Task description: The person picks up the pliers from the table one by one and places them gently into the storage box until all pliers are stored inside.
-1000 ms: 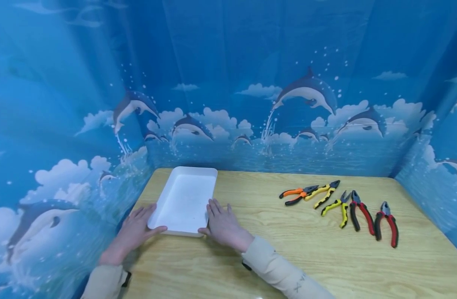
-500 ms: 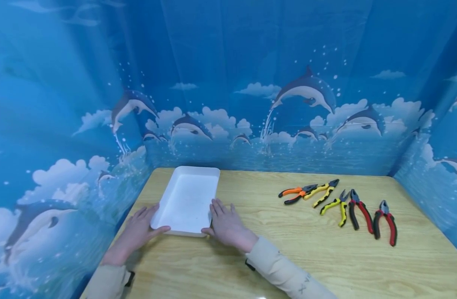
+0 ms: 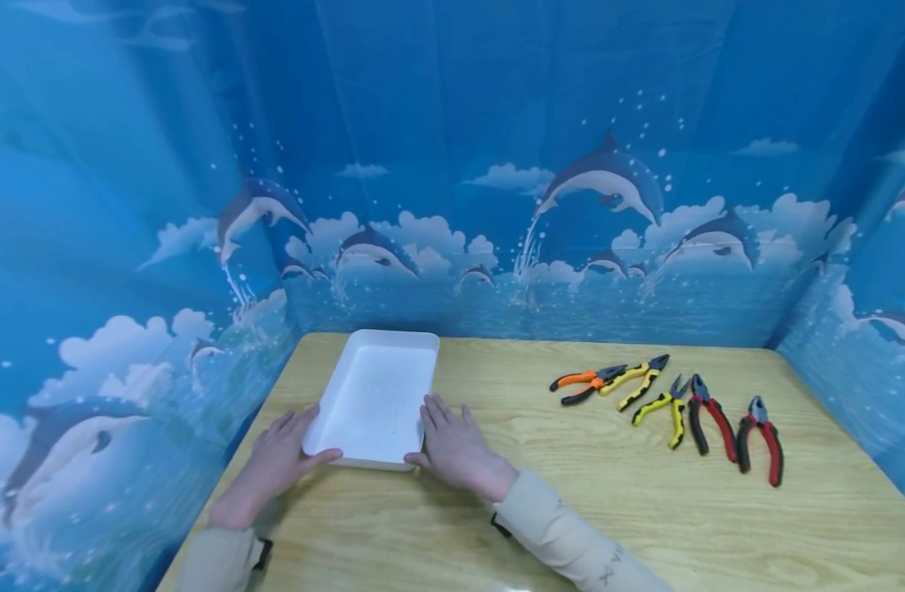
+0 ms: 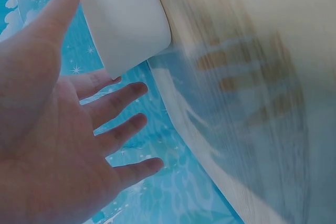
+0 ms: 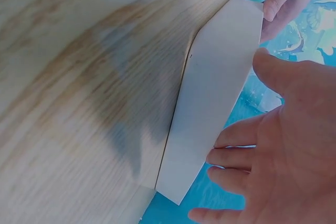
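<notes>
A shallow white rectangular tray lies on the left part of the wooden table, between the two hands. My left hand is at its near left corner, thumb along the near rim, fingers spread beside the left side. At the near right corner is my right hand, its fingers lying straight along the right side and the thumb at the rim. The left wrist view shows the tray's outer wall beside the spread left fingers. In the right wrist view, the right fingertips and thumb are right at the rim of the long wall.
On the right of the table lie several pliers: an orange-and-black pair, yellow-and-black pliers, a smaller yellow pair, and red-and-black pliers, with another red-and-black pair farther right. Blue dolphin curtains surround the table.
The tray has slid slightly to the right, both hands moving along with it. The pliers keep their places on the table; the head view has shifted a little.
</notes>
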Action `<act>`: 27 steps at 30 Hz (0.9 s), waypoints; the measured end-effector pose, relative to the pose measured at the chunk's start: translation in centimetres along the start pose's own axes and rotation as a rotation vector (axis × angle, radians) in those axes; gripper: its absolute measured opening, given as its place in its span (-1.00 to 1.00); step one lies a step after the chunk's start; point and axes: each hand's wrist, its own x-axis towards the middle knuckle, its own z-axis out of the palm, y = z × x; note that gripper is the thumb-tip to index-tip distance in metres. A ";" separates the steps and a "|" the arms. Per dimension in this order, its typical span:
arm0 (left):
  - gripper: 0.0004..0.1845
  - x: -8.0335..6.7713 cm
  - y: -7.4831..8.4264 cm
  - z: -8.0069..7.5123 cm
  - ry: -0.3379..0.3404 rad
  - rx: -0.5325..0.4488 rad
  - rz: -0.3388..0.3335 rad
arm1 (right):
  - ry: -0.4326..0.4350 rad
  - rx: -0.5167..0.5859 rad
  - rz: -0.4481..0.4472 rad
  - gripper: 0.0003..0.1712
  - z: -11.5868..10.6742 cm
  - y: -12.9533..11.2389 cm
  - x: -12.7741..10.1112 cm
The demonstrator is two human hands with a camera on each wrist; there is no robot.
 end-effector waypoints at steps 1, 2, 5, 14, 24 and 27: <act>-0.01 0.0 0.1 0.0 -0.001 0.000 0.000 | -0.001 0.000 0.001 -0.07 -0.1 0.0 -0.1; -0.01 0.0 0.1 0.1 -0.002 -0.001 -0.003 | 0.002 0.000 0.002 -0.07 -0.1 0.0 -0.1; -0.01 0.2 0.2 0.1 -0.003 -0.001 -0.004 | 0.003 0.002 0.002 -0.08 -0.4 0.1 -0.3; 0.02 1.2 0.4 -0.1 -0.052 -0.020 0.003 | 0.011 0.112 0.028 0.00 -0.2 0.7 -0.2; 0.13 1.8 0.1 -0.4 -0.166 -0.036 -0.030 | 0.009 0.124 0.046 0.04 0.2 0.9 0.0; 0.12 1.8 0.3 -0.4 -0.169 -0.033 -0.028 | 0.013 0.120 0.047 0.04 0.1 0.9 0.0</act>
